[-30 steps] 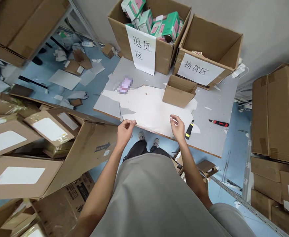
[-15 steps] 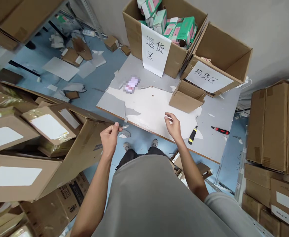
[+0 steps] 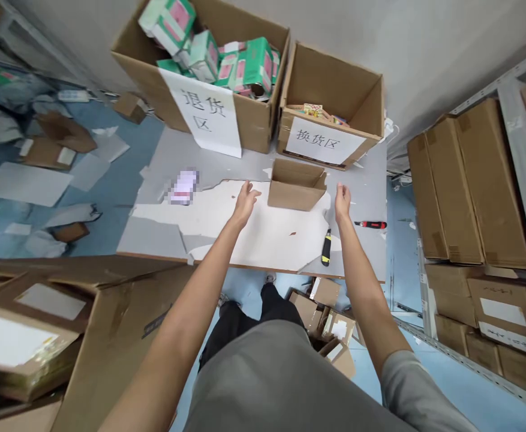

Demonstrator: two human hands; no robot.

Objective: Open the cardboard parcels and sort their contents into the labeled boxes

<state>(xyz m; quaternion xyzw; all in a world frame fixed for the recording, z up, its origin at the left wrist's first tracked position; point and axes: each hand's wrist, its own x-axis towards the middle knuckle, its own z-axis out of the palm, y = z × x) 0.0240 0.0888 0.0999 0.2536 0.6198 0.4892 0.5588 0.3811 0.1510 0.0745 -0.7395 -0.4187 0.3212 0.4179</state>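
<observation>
A small open cardboard box (image 3: 295, 186) stands in the middle of a grey table (image 3: 164, 237) whose top layer is peeled to white. My left hand (image 3: 245, 201) reaches out just left of the box, fingers spread and holding nothing. My right hand (image 3: 342, 200) is just right of the box, fingers loosely apart and also empty. Neither hand touches the box. A yellow-and-black utility knife (image 3: 326, 247) lies near my right wrist, and a red one (image 3: 371, 225) lies further right.
Two large labelled cartons stand at the table's back: the left carton (image 3: 254, 123) holds several green-and-pink packs, the right carton (image 3: 330, 141) holds little. Stacked boxes (image 3: 456, 186) fill the right shelf, more boxes (image 3: 33, 312) pile at left, and scraps litter the blue floor.
Both hands moved forward from the table's near edge to either side of the small box. My left hand let go of the peeled scrap it pinched and opened. The view shifted right.
</observation>
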